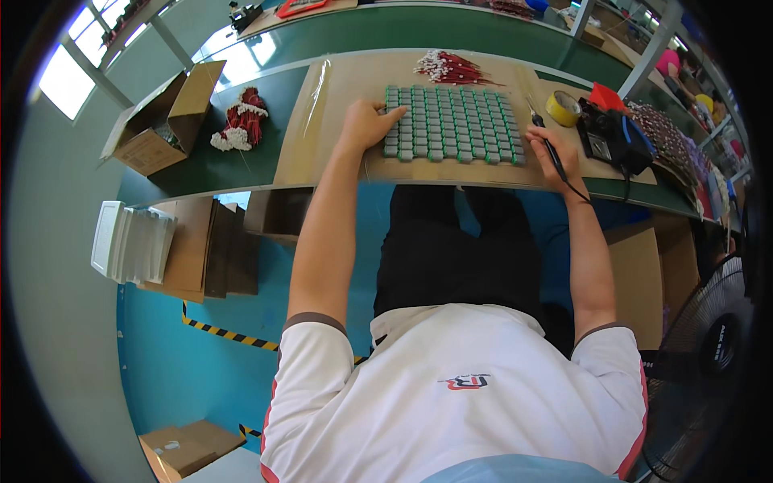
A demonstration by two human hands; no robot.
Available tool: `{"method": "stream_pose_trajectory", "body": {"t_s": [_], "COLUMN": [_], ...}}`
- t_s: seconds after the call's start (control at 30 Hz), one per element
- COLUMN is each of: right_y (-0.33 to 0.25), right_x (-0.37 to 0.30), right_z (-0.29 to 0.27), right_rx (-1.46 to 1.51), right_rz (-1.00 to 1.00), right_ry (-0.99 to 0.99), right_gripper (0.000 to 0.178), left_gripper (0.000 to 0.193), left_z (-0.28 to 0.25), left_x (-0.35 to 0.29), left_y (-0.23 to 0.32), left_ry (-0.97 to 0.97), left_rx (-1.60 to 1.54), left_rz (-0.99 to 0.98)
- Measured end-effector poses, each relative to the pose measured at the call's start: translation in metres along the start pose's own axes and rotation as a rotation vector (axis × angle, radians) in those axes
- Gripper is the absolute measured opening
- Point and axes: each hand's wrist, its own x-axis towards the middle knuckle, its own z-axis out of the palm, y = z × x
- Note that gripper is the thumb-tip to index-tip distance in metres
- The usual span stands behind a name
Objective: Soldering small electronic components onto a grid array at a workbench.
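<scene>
On the cardboard-covered bench lies a grid of small grey blocks with green edges (455, 125), set in close rows. My left hand (368, 125) rests at the grid's left edge, thumb out over the nearest blocks and apart from the fingers, which are partly hidden. A black soldering iron (551, 147) is held in my right hand (557, 158) like a pen, just right of the grid. Its tip points up and away, clear of the blocks. Behind the grid lies a bundle of red wires with white ends (457, 68).
Right of the iron are a yellow tape roll (563, 109) and a black-and-blue soldering station (616, 138). More red wires with white connectors (241, 121) and an open cardboard box (165, 121) sit left. A fan (708, 346) stands low at right.
</scene>
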Motion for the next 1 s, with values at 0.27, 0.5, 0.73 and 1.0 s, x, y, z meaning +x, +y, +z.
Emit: {"method": "stream_pose_trajectory", "body": {"t_s": [0.27, 0.5, 0.73, 1.0], "right_y": [-0.003, -0.013, 0.002, -0.026], "right_x": [0.001, 0.005, 0.001, -0.011], "right_z": [0.001, -0.006, -0.003, -0.023], "right_rx": [0.013, -0.045, -0.046, -0.314], "right_rz": [-0.024, -0.089, -0.105, -0.327], "right_ry": [-0.01, -0.024, 0.026, -0.059], "right_gripper": [0.026, 0.032, 0.032, 0.043], "left_gripper": [0.056, 0.058, 0.059, 0.055], "left_z": [0.003, 0.002, 0.005, 0.005], "left_x": [0.003, 0.002, 0.006, 0.001], "left_y": [-0.008, 0.001, -0.007, 0.0], "left_ry": [-0.022, 0.027, 0.015, 0.057], "left_rx": [-0.009, 0.017, -0.013, 0.034], "left_rz": [0.002, 0.018, 0.006, 0.006]}}
